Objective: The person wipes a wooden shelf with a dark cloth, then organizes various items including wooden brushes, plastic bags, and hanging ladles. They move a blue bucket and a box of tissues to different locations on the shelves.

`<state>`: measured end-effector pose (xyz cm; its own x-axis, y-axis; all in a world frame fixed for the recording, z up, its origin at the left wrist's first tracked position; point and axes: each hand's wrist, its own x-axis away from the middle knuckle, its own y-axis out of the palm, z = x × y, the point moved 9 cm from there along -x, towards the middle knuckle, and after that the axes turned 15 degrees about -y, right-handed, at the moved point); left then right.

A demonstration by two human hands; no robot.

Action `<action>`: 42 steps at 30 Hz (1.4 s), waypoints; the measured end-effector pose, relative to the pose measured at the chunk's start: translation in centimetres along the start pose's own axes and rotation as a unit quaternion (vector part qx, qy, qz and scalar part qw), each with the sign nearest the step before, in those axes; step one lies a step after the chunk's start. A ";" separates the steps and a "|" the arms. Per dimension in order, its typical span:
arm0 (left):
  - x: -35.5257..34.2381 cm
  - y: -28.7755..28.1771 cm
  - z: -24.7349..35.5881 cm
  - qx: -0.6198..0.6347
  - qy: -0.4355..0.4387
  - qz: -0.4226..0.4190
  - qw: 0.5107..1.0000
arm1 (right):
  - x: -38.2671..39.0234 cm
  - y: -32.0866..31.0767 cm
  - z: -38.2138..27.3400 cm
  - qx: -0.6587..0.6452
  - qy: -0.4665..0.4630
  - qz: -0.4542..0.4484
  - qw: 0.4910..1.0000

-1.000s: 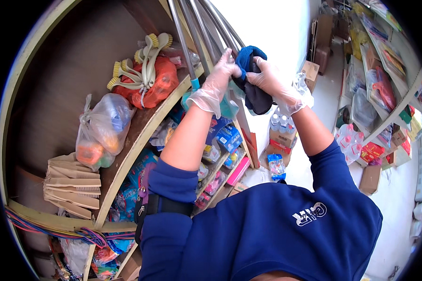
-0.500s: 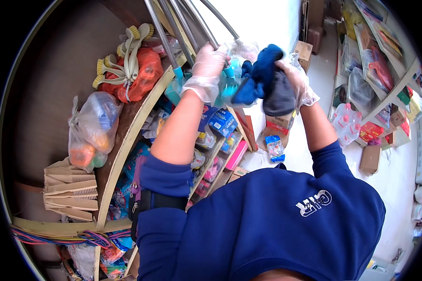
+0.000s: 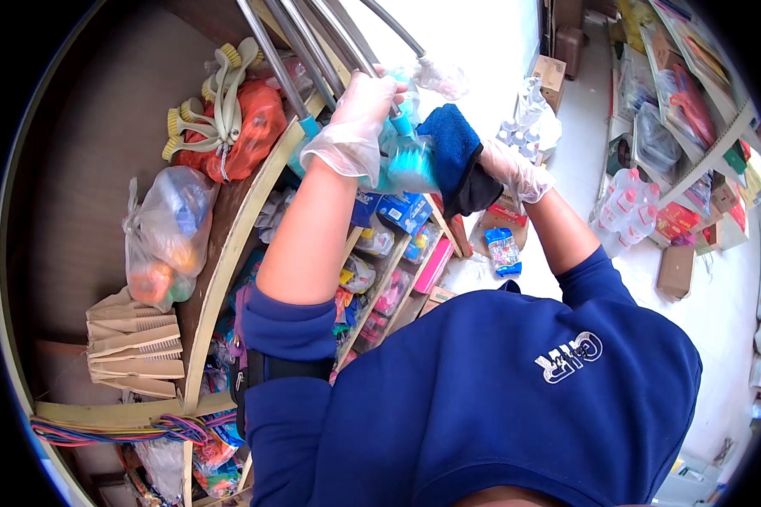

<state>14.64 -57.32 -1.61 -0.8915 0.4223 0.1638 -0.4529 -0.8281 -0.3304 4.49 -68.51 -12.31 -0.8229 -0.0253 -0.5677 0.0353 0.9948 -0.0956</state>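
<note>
- Left hand: thin clear glove, fingers closed around a metal pole; far fingertips partly hidden behind it.
- Right hand: gloved, pinching the right edge of a blue-and-black cloth; exact finger placing hidden by the cloth.
- Cloth: bunched between the hands, between 3 and 4 o'clock from the left; contact with the pole cannot be told.
- Teal brush head, plastic-wrapped: between 4 and 5 o'clock from the left hand, cloth just beside it.
- Further out, from the left hand: pale-handled brushes and red bag at 9 o'clock, knotted clear bag at 8, all on the wooden shelf.
- From the right hand: bottles at 12, blue packet at 6.
- Risk (judged): pole could slip or swing against its neighbours; cause, slick glove on smooth metal.
- Risk (judged): cloth could snag or tear the wrapping; cause, loose plastic so close by.
- Risk (judged): cloth could drop toward the packet; cause, hold at one edge only.
</note>
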 end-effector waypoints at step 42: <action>1.7 1.1 -1.7 0.257 0.134 0.027 0.957 | 3.6 2.5 0.4 0.044 -0.022 -0.138 0.989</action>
<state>12.59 -56.90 -3.27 -0.9117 0.3964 -0.1080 -0.4101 -0.8942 0.1795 1.88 -66.14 -14.92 -0.7822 -0.3004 -0.5459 -0.1357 0.9372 -0.3212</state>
